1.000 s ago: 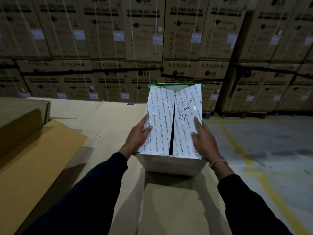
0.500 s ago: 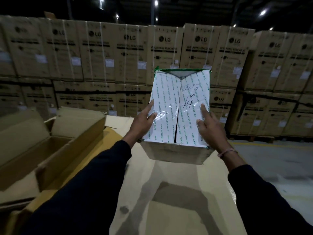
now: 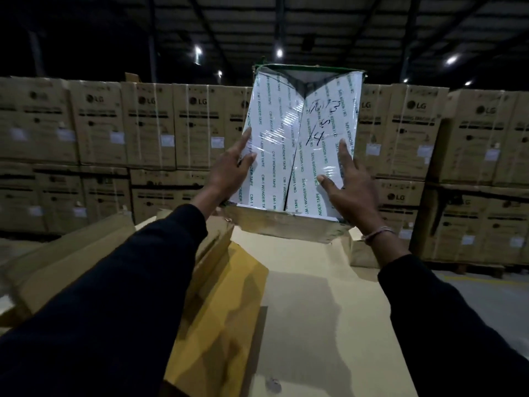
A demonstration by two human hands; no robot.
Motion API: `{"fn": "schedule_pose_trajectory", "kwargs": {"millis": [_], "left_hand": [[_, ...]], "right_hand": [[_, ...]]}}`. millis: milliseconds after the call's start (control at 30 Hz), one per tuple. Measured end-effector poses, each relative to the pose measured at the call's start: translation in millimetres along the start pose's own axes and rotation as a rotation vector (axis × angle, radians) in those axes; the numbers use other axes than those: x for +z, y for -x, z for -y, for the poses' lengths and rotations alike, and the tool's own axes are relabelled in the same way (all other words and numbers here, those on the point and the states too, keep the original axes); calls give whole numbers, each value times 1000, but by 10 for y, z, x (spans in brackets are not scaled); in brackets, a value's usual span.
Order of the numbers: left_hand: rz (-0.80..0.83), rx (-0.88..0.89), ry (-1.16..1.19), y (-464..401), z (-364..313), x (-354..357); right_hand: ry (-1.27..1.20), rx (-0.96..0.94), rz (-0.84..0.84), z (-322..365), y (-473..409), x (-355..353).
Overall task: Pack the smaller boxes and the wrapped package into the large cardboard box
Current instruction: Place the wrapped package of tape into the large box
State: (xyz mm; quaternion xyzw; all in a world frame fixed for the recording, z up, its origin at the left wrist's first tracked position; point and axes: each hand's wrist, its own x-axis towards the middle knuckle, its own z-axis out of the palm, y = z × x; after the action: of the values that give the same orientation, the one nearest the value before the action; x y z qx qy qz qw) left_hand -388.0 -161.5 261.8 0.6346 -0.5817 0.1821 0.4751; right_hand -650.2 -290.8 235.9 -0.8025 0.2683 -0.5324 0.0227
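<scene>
The wrapped package is a box with white flaps printed in green and black handwriting, under clear film. It is up in the air ahead of me, tilted with its top face toward me. My left hand presses its left edge, forefinger and thumb straight on the top face. My right hand presses the right edge the same way; the other fingers of both hands are hidden. The large cardboard box lies low at the left, blurred, with a flap standing beside my left forearm.
A flat cardboard sheet covers the surface below the package, with a yellower sheet lapping it at the left. Stacked LG washing machine cartons wall the background. Grey floor shows at the right.
Both hands have lifted the package off the cardboard surface, up and slightly left. My view has tilted up, so the ceiling now shows.
</scene>
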Motion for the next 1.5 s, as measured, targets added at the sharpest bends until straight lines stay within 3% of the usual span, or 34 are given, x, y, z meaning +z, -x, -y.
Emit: {"fn": "schedule_pose_trajectory", "kwargs": {"millis": [267,533,933,1233,1500], "left_hand": [[-46,-31,-112,-194,898,-917],[-23,-89,-129,-237,1806,-1402],[107,-99,39,-409,3173,-2303],[326,-221,123,-88,3767,-2858],[564,-380,81,349,3945,-2843]], "right_hand": [[-125,-23,17,827,-413,1150],[-117,-34,97,1447,-600,1991],[26,50,197,2569,-784,2884],[-144,349,430,3350,-458,3148],[140,467,798,3489,-316,3250]]}}
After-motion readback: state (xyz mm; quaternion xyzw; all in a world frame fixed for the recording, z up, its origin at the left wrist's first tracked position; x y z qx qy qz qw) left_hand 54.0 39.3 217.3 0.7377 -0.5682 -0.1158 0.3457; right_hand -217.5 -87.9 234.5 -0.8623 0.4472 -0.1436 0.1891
